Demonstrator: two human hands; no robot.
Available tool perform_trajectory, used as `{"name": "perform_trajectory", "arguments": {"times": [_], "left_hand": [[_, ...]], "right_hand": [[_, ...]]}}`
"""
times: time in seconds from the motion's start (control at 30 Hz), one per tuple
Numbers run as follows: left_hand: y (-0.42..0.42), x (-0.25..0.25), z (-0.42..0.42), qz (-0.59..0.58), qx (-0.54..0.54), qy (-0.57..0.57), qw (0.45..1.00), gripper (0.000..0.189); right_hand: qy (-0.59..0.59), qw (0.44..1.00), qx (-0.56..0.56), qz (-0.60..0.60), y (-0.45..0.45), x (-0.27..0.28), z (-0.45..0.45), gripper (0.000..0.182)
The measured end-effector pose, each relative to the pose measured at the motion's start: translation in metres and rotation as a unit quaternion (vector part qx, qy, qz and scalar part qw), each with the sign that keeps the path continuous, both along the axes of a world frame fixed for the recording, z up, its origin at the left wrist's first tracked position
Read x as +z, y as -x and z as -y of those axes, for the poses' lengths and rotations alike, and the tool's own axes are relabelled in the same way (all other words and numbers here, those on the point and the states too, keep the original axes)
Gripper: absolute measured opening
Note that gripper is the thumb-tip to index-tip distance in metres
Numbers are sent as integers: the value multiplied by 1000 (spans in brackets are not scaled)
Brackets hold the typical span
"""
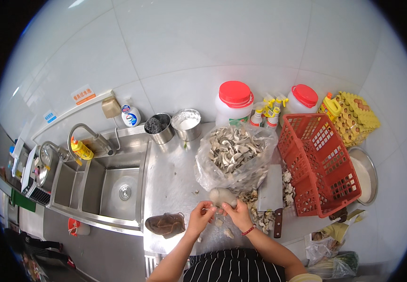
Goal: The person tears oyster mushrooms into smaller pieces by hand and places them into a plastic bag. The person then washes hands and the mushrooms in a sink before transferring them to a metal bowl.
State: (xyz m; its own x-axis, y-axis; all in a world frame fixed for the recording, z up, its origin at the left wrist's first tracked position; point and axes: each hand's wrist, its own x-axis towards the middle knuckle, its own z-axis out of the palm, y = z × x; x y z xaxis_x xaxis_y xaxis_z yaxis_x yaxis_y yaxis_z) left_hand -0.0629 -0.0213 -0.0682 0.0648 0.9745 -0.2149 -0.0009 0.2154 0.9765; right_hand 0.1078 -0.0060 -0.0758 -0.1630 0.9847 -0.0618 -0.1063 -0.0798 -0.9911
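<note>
A pale grey oyster mushroom [222, 196] is held over the steel counter [170, 183], just in front of a clear plastic bag [208, 176]. Torn oyster mushroom pieces [237, 148] fill that bag. My right hand [238, 213] grips the mushroom by its right side, thumb on top. At its lower left edge, the fingertips of my left hand [202, 215] pinch the mushroom; the exact spot is partly hidden. Small trimmings [228, 232] lie below my hands. To the right, a cleaver [270, 192] with a wooden handle rests over a heap of mushroom scraps [265, 220].
A red plastic basket [304, 172] stands right of the cleaver. Left of my hands lies a brown cloth [165, 225]. Two steel pots [187, 132], red-lidded tubs [236, 93] and spray bottles [272, 121] line the wall. The sink [115, 190] borders the counter's left side.
</note>
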Motion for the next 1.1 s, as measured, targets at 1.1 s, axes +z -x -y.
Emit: {"name": "perform_trajectory", "arguments": {"times": [1.1], "left_hand": [[-42,50,-11,106,-16,-69,992,14]], "right_hand": [[64,974,-56,-211,-21,48,6,9]]}}
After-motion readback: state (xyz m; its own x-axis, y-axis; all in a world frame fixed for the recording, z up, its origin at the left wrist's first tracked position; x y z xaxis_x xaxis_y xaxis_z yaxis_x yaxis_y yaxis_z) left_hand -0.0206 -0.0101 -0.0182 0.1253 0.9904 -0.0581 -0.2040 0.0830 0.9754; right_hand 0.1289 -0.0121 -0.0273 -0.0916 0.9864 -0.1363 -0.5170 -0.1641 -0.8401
